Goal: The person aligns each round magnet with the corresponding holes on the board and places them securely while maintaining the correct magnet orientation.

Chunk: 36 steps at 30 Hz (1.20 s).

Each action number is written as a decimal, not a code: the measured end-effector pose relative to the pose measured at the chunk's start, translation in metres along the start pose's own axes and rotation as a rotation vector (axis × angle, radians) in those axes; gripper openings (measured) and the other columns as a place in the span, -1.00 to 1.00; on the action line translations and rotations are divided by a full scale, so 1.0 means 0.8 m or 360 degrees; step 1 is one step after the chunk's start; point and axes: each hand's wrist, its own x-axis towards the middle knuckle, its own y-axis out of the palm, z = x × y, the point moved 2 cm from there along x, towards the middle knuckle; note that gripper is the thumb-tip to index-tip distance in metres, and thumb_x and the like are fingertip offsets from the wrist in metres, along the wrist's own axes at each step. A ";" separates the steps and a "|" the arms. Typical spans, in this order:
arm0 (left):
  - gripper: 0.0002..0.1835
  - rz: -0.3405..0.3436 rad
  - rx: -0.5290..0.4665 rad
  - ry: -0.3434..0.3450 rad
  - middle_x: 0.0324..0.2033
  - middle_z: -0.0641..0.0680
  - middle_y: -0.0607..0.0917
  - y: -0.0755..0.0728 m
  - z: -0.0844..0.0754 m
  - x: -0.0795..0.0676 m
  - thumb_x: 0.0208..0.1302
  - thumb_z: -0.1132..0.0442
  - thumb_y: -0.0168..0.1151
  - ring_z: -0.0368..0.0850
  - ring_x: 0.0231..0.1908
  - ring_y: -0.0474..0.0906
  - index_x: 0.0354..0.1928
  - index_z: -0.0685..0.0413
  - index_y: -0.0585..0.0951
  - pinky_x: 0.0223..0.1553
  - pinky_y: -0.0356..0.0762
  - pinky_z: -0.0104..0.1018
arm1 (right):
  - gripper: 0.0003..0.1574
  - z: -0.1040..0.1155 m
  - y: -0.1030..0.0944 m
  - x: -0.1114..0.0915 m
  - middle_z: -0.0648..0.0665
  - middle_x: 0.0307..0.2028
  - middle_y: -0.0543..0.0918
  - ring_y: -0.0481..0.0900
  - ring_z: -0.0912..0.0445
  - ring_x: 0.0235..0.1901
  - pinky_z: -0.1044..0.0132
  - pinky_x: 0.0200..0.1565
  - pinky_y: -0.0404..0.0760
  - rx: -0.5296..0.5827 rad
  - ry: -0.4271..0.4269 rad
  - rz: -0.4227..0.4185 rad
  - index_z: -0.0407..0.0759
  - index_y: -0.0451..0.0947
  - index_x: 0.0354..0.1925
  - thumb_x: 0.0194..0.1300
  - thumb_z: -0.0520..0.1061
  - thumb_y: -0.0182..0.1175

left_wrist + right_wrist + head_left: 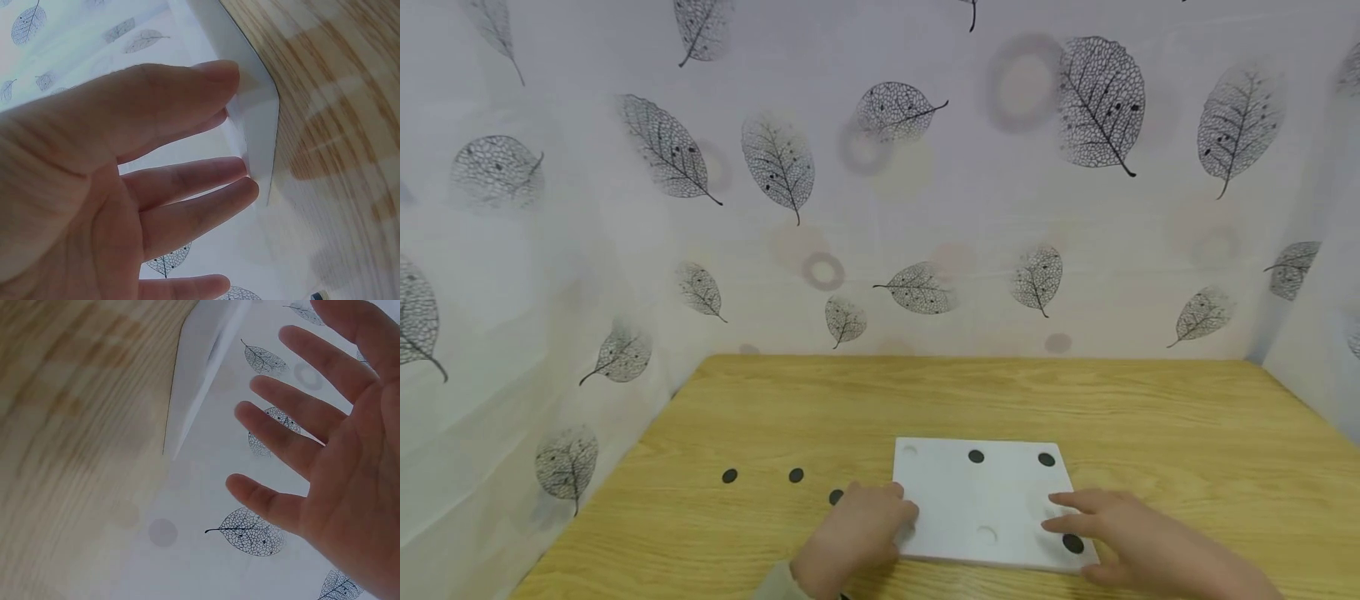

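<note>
A white rectangular board (977, 500) lies on the wooden table. Black discs sit on it at the top middle (976, 457), the top right corner (1047, 459) and the bottom right corner (1072, 543). Shallow round recesses show at its top left (910, 450) and lower middle (987, 535). My left hand (857, 527) touches the board's left edge; in the left wrist view its thumb and fingers (200, 209) reach the side with the tips extended. Over the right edge, my right hand (1123, 533) has its fingers spread near the bottom right disc, holding nothing.
Loose black discs lie on the table left of the board: one far left (730, 476), one farther right (796, 475), and one partly hidden by the left hand (837, 497). A leaf-patterned curtain (925, 208) surrounds the back and sides of the table (775, 400).
</note>
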 end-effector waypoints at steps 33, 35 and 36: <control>-0.73 -0.0019 -0.0013 0.0009 -0.52 -0.18 0.44 -0.001 -0.001 -0.001 -0.15 0.11 0.39 -0.32 -0.52 0.31 -0.31 -0.17 0.60 -0.34 0.41 -0.22 | -0.42 -0.011 0.016 0.001 -0.05 0.05 0.46 0.41 -0.10 -0.02 -0.04 -0.10 0.39 0.0218 0.0274 0.0241 0.04 0.48 0.02 0.00 0.16 0.22; -0.73 -0.0023 -0.0008 0.0009 -0.52 -0.18 0.45 0.000 -0.001 0.000 -0.15 0.11 0.40 -0.32 -0.52 0.31 -0.31 -0.17 0.60 -0.33 0.41 -0.21 | -0.44 -0.010 0.016 0.001 -0.06 0.04 0.46 0.41 -0.09 -0.03 -0.03 -0.11 0.40 0.0205 0.0249 0.0234 0.03 0.48 0.01 0.01 0.16 0.21; -0.72 -0.0024 -0.0009 0.0008 -0.52 -0.17 0.45 0.000 -0.001 0.000 -0.16 0.11 0.40 -0.32 -0.52 0.32 -0.31 -0.17 0.60 -0.32 0.42 -0.20 | -0.45 -0.009 0.015 0.000 -0.06 0.04 0.46 0.42 -0.08 -0.03 -0.03 -0.11 0.40 0.0200 0.0237 0.0231 0.03 0.48 0.00 0.02 0.15 0.21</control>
